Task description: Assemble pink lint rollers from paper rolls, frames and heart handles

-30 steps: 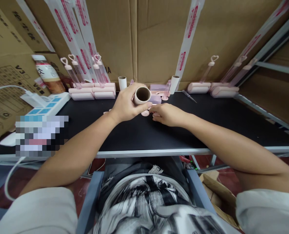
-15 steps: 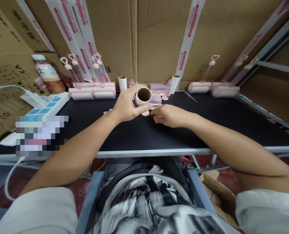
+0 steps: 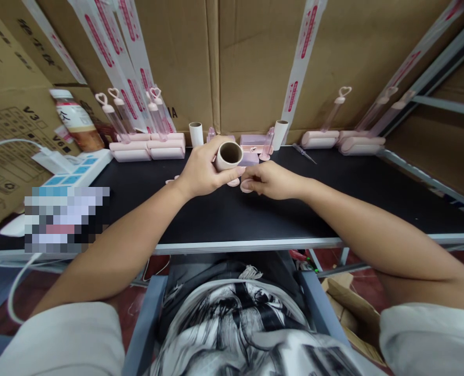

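Observation:
My left hand (image 3: 201, 169) is wrapped round a cardboard tube (image 3: 230, 154), held over the middle of the black table with its open end facing up towards me. My right hand (image 3: 274, 180) is just to the right, thumb and fingers pinched on a small pale pink round cap (image 3: 247, 186). Another pale pink round piece (image 3: 234, 182) shows below the tube. Behind the hands lie clear purple plastic parts (image 3: 255, 140) with pink pieces, and a white cardboard tube (image 3: 281, 134) stands beside them.
A second white tube (image 3: 196, 134) stands behind my left hand. Pink rollers with heart-topped handles (image 3: 147, 146) stand at the back left, more pink rollers (image 3: 321, 140) at the back right. A screwdriver (image 3: 304, 154) lies near these. A bottle (image 3: 77, 120) and power strip (image 3: 79, 169) are at left.
My right hand has lifted slightly, and the pink cap now shows between its thumb and fingers. The left hand keeps the tube in nearly the same place.

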`<state>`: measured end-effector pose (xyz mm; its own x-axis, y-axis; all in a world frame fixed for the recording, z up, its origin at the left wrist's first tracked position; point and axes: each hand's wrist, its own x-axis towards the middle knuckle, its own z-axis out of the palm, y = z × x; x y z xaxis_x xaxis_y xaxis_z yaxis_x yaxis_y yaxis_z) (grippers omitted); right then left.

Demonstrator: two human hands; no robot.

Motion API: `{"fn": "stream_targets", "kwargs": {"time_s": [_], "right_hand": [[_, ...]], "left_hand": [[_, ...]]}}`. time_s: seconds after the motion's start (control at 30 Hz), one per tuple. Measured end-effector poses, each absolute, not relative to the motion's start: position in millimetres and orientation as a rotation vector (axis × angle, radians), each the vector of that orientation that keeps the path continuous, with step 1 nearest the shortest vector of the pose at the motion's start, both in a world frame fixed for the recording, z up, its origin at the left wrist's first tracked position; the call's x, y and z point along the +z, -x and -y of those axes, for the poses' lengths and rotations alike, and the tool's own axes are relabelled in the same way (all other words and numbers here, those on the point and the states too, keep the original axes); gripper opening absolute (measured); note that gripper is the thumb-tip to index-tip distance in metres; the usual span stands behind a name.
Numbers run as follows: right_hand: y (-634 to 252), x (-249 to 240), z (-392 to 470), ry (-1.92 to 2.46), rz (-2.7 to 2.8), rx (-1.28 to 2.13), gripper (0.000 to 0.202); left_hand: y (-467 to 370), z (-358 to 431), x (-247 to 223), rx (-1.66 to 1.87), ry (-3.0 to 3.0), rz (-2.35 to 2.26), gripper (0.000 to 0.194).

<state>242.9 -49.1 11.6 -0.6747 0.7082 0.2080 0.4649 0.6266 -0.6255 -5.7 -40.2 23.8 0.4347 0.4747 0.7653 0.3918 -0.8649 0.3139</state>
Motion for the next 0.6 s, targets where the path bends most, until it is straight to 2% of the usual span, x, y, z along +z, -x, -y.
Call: {"fn": "stream_targets", "kwargs": {"time_s": [0.1,0.2,0.6], "right_hand": [[-242.7,11.6,48.9,0.812,2.113,1.022,0.044],[-241.9,15.4,51.9,0.679,1.920,1.143,0.054],[-237.1,17.5,56.9,0.577,1.814,1.185,0.053]], "left_hand": [[4.3,41.4,24.0,1.387,-2.604,-0.783,0.045],[2.8,43.0,23.5,1.324,-2.627,-0.825,0.038],[2.4,42.4,21.6,1.298,-2.610,-0.843,0.045]]}}
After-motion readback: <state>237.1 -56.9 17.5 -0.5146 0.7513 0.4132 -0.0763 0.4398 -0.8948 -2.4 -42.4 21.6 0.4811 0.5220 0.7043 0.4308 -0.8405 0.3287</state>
